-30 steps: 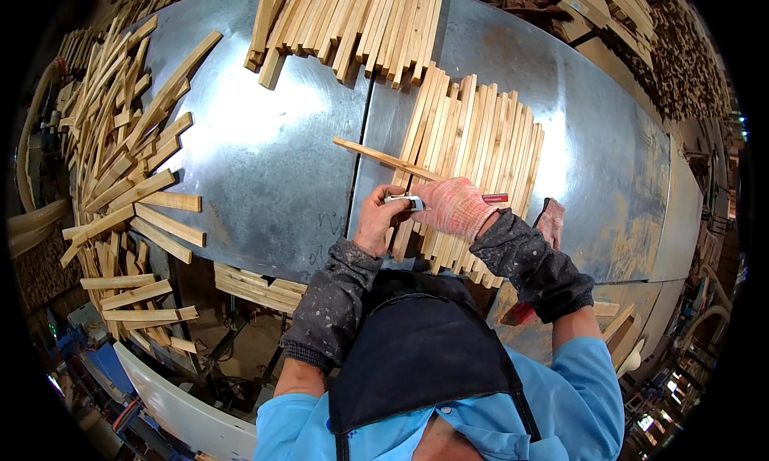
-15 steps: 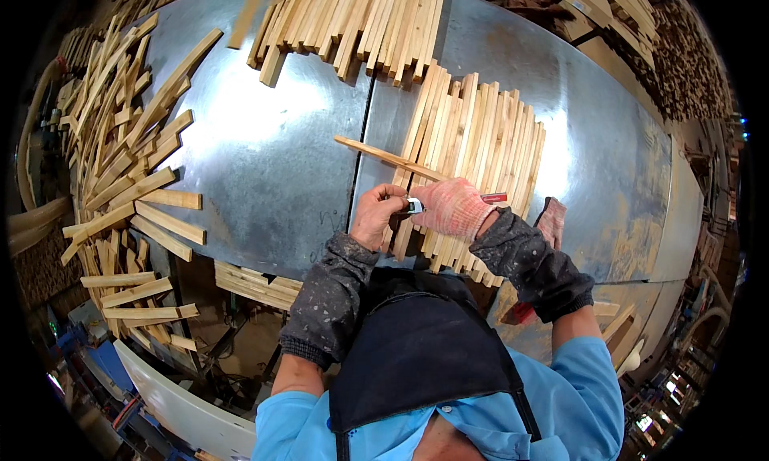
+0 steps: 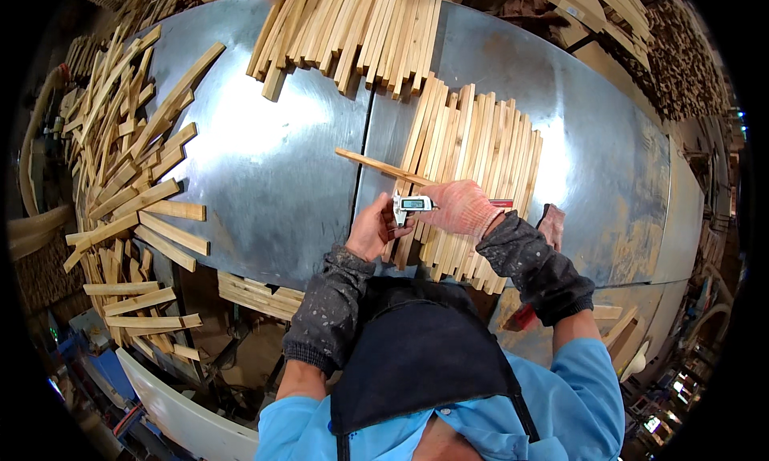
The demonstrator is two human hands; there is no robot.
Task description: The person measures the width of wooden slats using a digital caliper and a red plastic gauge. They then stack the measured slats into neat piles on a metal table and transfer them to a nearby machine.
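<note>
Right hand (image 3: 458, 208), in a pinkish work glove, grips a digital caliper (image 3: 415, 205), its small display facing up. Bare left hand (image 3: 373, 230) sits just beside it, fingers at the caliper's left end. A thin wooden strip (image 3: 383, 167) runs out diagonally up and left from under the gloved hand, lying across the sheet-metal table (image 3: 272, 173). Beneath both hands, a neat row of wooden slats (image 3: 473, 148) lies side by side. Another batch of slats (image 3: 360, 28) fans along the far edge. A loose heap of offcuts (image 3: 128, 165) sprawls down the left side.
</note>
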